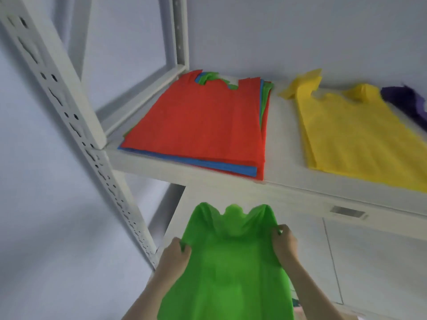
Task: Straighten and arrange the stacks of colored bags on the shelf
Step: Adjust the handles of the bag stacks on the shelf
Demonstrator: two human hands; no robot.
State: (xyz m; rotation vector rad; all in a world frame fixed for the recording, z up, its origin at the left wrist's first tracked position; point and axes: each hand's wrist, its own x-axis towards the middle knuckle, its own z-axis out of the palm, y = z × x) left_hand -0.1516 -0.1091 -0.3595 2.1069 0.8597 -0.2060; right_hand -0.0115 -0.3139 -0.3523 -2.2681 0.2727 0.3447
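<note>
A green bag [228, 262] hangs spread out below the front edge of the white shelf [288, 183]. My left hand [176, 252] grips its left upper edge and my right hand [285, 242] grips its right upper edge. On the shelf's left part lies a stack topped by a red bag [198, 121], with blue and green bags showing at its edges. To the right of it lies a yellow bag [355, 132], handles pointing to the back. A purple bag [409, 102] lies at the far right, partly cut off.
A perforated white upright [76, 128] runs diagonally at the left, joined to the shelf's corner. A rear post [179, 31] stands behind the red stack. Pale walls lie behind. A lower shelf board [369, 255] shows beneath, with a small label [347, 212] on the upper shelf's front.
</note>
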